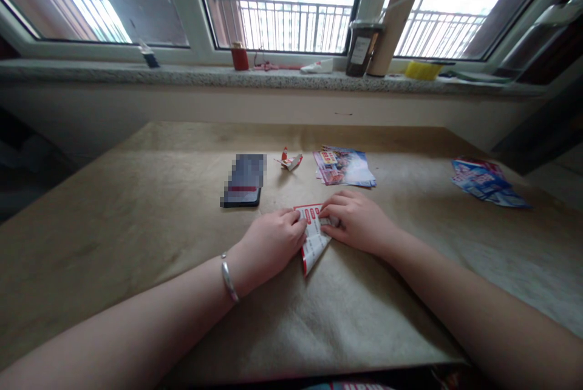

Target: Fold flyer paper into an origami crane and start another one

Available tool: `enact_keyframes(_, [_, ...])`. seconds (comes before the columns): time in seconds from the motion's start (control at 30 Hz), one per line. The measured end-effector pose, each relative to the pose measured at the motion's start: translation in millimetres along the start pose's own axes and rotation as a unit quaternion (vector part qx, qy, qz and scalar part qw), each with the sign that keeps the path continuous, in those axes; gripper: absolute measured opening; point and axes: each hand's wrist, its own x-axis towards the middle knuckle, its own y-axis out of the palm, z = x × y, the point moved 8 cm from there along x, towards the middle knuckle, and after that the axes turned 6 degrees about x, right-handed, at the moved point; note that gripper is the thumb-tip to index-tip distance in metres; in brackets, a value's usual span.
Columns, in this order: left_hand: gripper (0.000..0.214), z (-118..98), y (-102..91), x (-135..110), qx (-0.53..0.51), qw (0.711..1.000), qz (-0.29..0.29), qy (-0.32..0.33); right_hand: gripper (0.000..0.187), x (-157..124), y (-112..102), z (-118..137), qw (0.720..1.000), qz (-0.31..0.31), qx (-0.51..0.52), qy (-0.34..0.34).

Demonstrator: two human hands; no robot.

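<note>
A red and white printed paper [313,240], folded to a point toward me, lies on the brown paper-covered table [136,214]. My left hand [272,239], with a silver bracelet on its wrist, has its fingers curled and pressed on the paper's left edge. On the right side my right hand [357,218] presses down with fingers together. A small folded paper piece [289,161] sits farther back.
A dark phone [243,181] lies left of the folded piece. A stack of colourful leaflets [344,166] lies behind my right hand, and more leaflets [487,181] at the far right. The windowsill [182,76] holds a red cup [239,57], a dark jar [361,50], a roll [395,16].
</note>
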Motion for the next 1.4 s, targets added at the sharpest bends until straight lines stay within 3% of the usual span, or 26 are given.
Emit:
enact_keyframes(0.17, [0.020,6.2,-3.1,1.0,-0.032,0.999,-0.009,-0.028,0.019,-2.0,2.9,-7.8,0.999,0.007,0.041,0.025])
enact_keyframes(0.33, [0.018,5.8,-3.6,2.8,-0.088,0.995,-0.048,0.007,0.020,-4.6,2.3,-10.6,0.998,0.005,0.057,0.025])
enact_keyframes(0.53, [0.019,10.8,5.4,3.7,-0.110,0.994,-0.011,-0.011,0.020,-4.2,2.8,-11.9,0.998,0.006,0.055,0.034])
enact_keyframes(0.8, [0.024,6.8,0.8,2.3,-0.069,0.996,-0.039,0.031,0.021,-4.1,4.1,-13.1,0.996,0.011,0.084,0.038])
enact_keyframes(1.0, [0.029,-1.2,10.4,1.6,-0.166,0.983,-0.023,0.077,0.023,-1.9,6.3,-14.6,0.994,-0.004,0.110,0.025])
enact_keyframes(1.4, [0.030,1.1,24.1,4.1,-0.245,0.967,0.013,0.062,0.010,-5.2,6.6,-15.9,0.986,0.006,0.166,0.003])
